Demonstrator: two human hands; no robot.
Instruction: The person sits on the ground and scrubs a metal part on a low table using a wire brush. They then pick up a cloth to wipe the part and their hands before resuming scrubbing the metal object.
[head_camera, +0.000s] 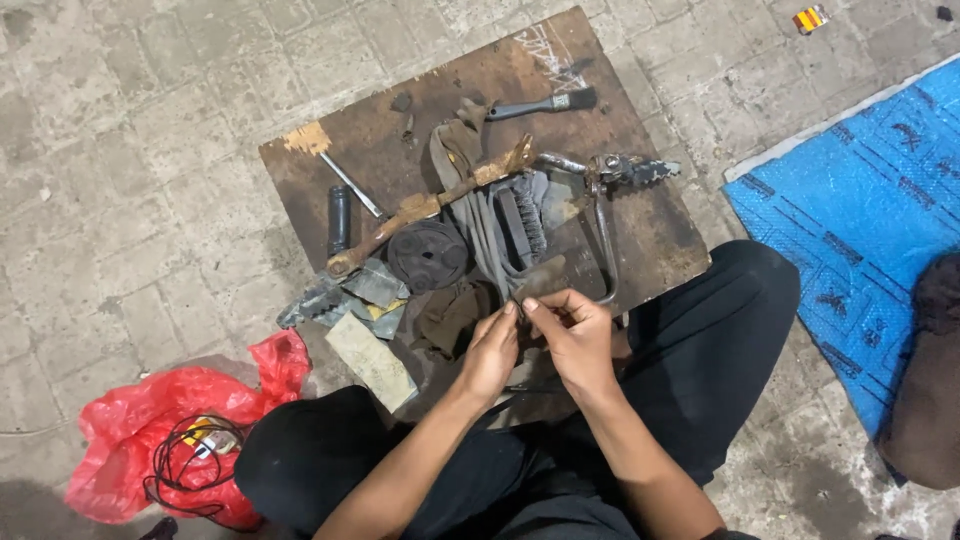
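Left hand (492, 345) & right hand (572, 335) pinch a small dark scrap (532, 278) together. Near edge of wooden board (650, 230), by a rusty lever (430, 205).

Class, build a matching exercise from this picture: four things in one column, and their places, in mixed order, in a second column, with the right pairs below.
Things
1. paintbrush
2. red plastic bag
3. blue tarp
4. small dark strip

Places
A. on the paving at the right
B. at the far edge of the wooden board
C. pinched between the left hand and right hand
D. on the ground at the lower left, with black cables on it

Pairs: 1-B, 2-D, 3-A, 4-C
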